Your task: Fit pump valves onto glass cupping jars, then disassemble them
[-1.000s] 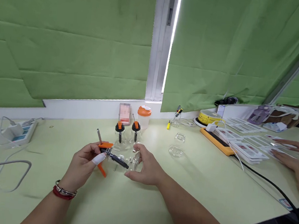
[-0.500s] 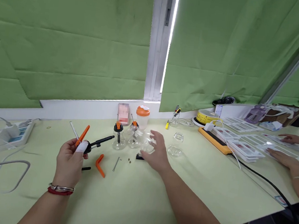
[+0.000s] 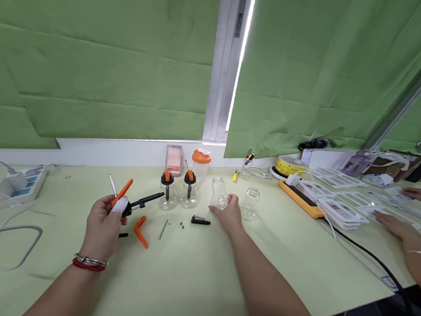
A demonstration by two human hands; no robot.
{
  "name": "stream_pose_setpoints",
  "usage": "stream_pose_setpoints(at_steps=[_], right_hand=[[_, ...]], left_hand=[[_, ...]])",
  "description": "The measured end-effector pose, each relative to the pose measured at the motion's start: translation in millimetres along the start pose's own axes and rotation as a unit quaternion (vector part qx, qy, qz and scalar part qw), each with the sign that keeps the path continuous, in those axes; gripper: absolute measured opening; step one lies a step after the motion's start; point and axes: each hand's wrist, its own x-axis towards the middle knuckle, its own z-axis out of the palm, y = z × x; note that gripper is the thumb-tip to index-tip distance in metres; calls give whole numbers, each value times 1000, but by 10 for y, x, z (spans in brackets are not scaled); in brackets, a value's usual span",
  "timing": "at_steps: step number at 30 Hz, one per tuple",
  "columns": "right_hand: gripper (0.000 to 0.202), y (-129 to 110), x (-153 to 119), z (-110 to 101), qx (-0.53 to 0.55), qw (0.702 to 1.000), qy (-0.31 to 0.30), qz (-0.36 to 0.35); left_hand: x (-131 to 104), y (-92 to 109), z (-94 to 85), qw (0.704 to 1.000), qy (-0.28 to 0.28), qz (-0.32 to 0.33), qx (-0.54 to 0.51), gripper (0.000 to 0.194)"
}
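My left hand (image 3: 103,227) is closed around a black pump top with an orange lever (image 3: 122,192). Its black tube points right, and a pale rod sticks out at the upper left. My right hand (image 3: 230,214) has its thumb and fingers around the lower part of a clear glass bottle (image 3: 219,194), which stands upright without a lid. Two similar bottles with black and orange tops, a left bottle (image 3: 167,201) and a right bottle (image 3: 189,199), stand to its left. Another open glass bottle (image 3: 249,205) is just right of my right hand.
In front lie an orange lever (image 3: 141,232), a metal pin (image 3: 163,229), small bits and a black part with a spring (image 3: 200,221). An orange-lidded cup (image 3: 200,164) stands behind. A co-worker's hands (image 3: 393,225) rest over papers at right, beyond an orange power strip (image 3: 299,199).
The glass bottle, blurred and apparently tilted left before, now stands upright. My right hand has closed from spread fingers onto its base. My left hand has shifted slightly right, still holding the pump top.
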Motion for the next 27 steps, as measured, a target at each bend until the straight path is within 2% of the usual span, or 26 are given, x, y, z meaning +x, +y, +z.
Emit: stream_pose_setpoints(at_steps=[4, 8, 11, 13, 15, 16, 17, 19, 21, 27], right_hand=[[86, 45, 35, -25, -61, 998, -4, -18], [88, 91, 70, -38, -72, 997, 0, -20], [96, 51, 43, -48, -64, 996, 36, -42], [89, -38, -30, -55, -63, 988, 89, -106], [67, -160, -139, -55, -81, 965, 129, -212], [54, -223, -199, -51, -102, 951, 122, -264], [42, -280, -256, -45, -131, 936, 89, -314], [26, -366, -350, -26, -178, 915, 66, -356], [21, -408, -399, -9, -206, 909, 69, -356], [13, -402, -354, -19, -246, 918, 68, -303]], left_hand=[[12, -29, -3, 1000, -10, 6, 5, 39], [2, -48, -20, 999, -24, 19, 32, 42], [-19, -42, -13, 998, -38, 27, 40, 42], [-31, -37, -4, 998, -42, 32, 42, 42], [-39, -34, 1, 997, -45, 35, 49, 42], [-41, -34, 0, 997, -47, 35, 55, 42], [-42, -34, -1, 996, -50, 35, 61, 43], [-42, -36, -7, 996, -53, 34, 69, 43], [-42, -39, -12, 995, -54, 34, 72, 43], [-48, -40, -19, 996, -56, 33, 68, 42]])
